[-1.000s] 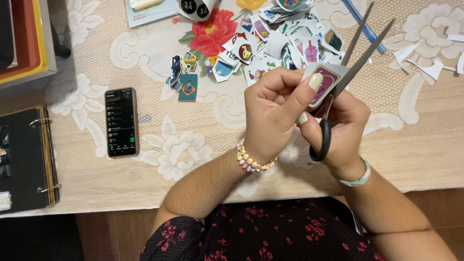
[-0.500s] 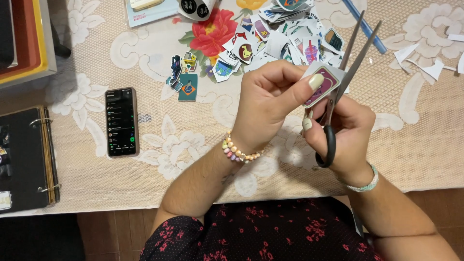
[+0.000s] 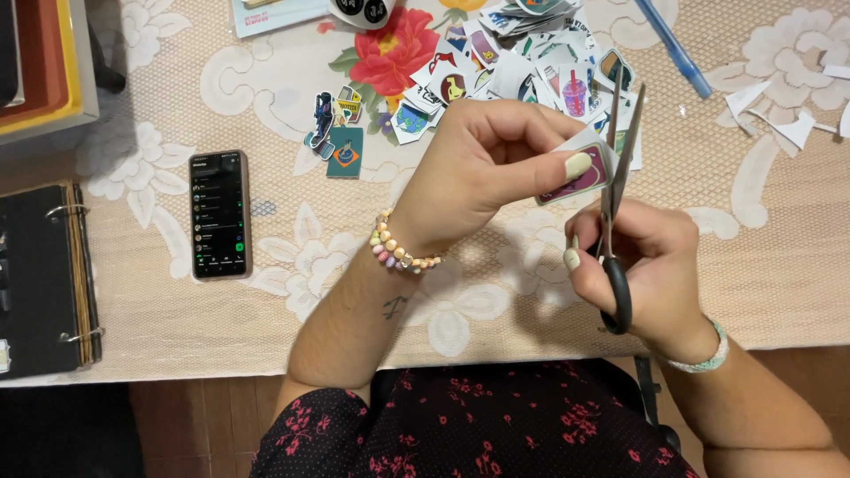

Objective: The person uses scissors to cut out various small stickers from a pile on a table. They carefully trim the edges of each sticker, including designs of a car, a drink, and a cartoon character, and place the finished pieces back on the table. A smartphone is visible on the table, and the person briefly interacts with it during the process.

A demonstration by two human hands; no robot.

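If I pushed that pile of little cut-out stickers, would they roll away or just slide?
The cut-out stickers look flat and thin, so they would probably slide and scatter rather than roll. They seem very light; a breath might shift them. The lace tablecloth looks bumpy, so some edges could catch.

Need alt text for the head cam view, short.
Seen from above, a person's left hand holds a small purple sticker while the right hand cuts around it with scissors. Behind them on the lace tablecloth lie a pile of cut-out stickers, a phone and a black ring binder.
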